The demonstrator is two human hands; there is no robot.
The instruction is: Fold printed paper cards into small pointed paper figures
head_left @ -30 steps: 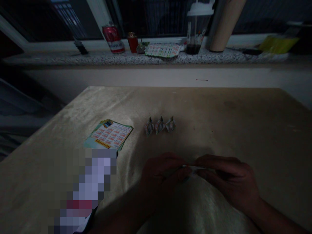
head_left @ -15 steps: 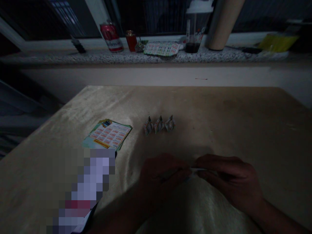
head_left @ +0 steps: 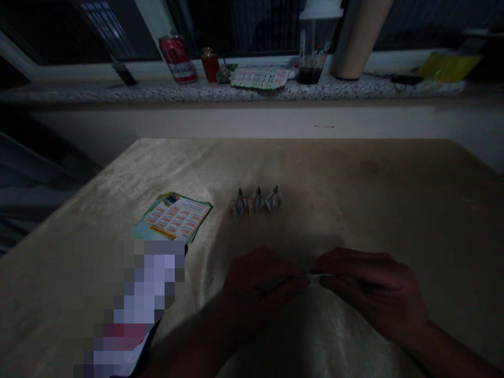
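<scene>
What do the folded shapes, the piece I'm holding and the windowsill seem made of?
Folded shapes: likely matte paper, from the crisp points and print. Held piece: perhaps paper; only a thin pale edge shows, finish unclear. Windowsill: apparently granite or imitation, fairly smooth, from its speckles.

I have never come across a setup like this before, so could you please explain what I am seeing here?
There is no machine here: a person works with two bare hands, seen by a camera worn on the head, looking forward and down. The left hand and right hand pinch a thin, pale piece between them; it is mostly hidden and the light is dim. On the table, beyond the hands, stand three small folded pieces in a row. To their left lies a pile of printed sheets, with a pixelated object nearer the camera. Behind, the windowsill holds, among other things, a red can and a lidded cup with dark liquid.
</scene>
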